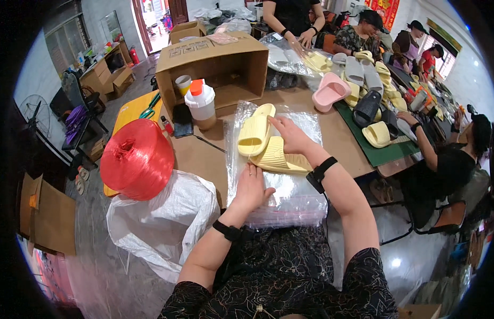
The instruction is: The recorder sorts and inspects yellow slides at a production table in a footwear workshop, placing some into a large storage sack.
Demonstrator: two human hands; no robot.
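Table (pixel 204 154): brown, crowded; open cardboard box (pixel 215 66) at the far side, red twine spool (pixel 137 158) at the left edge over a white sack (pixel 162 218).
Bag stack (pixel 289 196): clear plastic bags piled at the near edge, top one spread flat under the work.
Yellow slippers (pixel 265 141): a pair, lying on the bags. One set toe away, long axis running near-to-far; the other flipped ribbed sole up, long axis crosswise, pointing right.
Right hand (pixel 290 135): laid over both slippers where they overlapped, fingers spread, pressing rather than gripping.
Left hand (pixel 252 189): flat and open on the bag, fingertips just touching the near slipper's edge, holding nothing.
Doing it well, by judgement: needed the slippers nested sole to sole, axes lined up, the film pinned taut so the mouth stayed open.
Plastic jug (pixel 201 103): white, orange cap, beyond the bags.
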